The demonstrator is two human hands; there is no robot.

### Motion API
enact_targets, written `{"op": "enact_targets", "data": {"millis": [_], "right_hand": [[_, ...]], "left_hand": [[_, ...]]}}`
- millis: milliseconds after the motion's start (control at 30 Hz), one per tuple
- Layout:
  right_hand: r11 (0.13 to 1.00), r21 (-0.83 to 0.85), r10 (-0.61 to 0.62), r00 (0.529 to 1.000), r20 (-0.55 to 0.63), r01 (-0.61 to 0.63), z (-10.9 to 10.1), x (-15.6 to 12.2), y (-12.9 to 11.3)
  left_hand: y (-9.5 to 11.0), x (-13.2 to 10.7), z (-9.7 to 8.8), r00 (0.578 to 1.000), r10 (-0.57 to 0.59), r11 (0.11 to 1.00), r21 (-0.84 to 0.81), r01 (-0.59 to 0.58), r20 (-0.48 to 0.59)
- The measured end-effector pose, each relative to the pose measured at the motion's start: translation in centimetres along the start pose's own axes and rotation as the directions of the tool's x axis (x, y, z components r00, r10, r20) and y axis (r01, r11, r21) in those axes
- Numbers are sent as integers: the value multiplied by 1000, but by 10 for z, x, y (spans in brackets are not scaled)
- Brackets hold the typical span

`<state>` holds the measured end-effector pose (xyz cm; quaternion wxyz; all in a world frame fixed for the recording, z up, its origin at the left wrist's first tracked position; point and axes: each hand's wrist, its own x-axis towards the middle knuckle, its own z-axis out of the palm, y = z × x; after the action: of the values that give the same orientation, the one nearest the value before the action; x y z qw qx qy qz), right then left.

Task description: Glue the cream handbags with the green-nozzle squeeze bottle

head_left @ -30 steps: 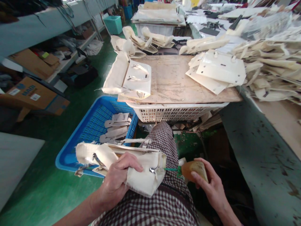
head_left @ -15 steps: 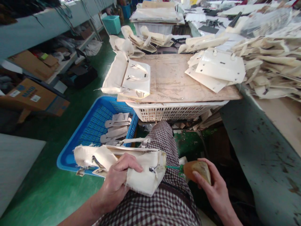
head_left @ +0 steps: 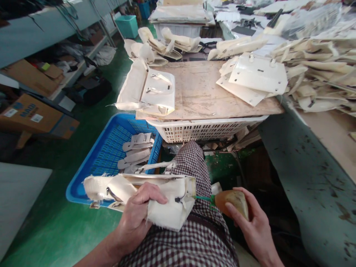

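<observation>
My left hand is closed around a cream fabric bag piece with metal clasps, holding it over my lap in checked cloth. My right hand grips an amber squeeze bottle whose green nozzle touches the right edge of the bag piece.
A blue plastic crate holding several pale straps sits on the green floor at left. Ahead, a wooden board rests on a white basket, carrying cream bag panels and flat pieces. Heaps of cream pieces cover the bench at right.
The bottle's nozzle has stayed at the bag piece's edge. Both hands have shifted only slightly; the view has tilted a little.
</observation>
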<state>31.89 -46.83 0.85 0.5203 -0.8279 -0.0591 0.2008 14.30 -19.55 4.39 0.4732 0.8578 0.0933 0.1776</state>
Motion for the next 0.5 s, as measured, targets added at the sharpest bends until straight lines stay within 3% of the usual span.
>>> {"op": "enact_targets", "data": {"millis": [267,500], "right_hand": [[995,-3,102,991,85,-102,-4,4,-2],[965,139,191,959,209,-222,-4,-1,-9]], "left_hand": [[0,0,-2,1000,0,1000,-18,0,13],[-11,-5,1,999,-52,998,-31,53,16]]}}
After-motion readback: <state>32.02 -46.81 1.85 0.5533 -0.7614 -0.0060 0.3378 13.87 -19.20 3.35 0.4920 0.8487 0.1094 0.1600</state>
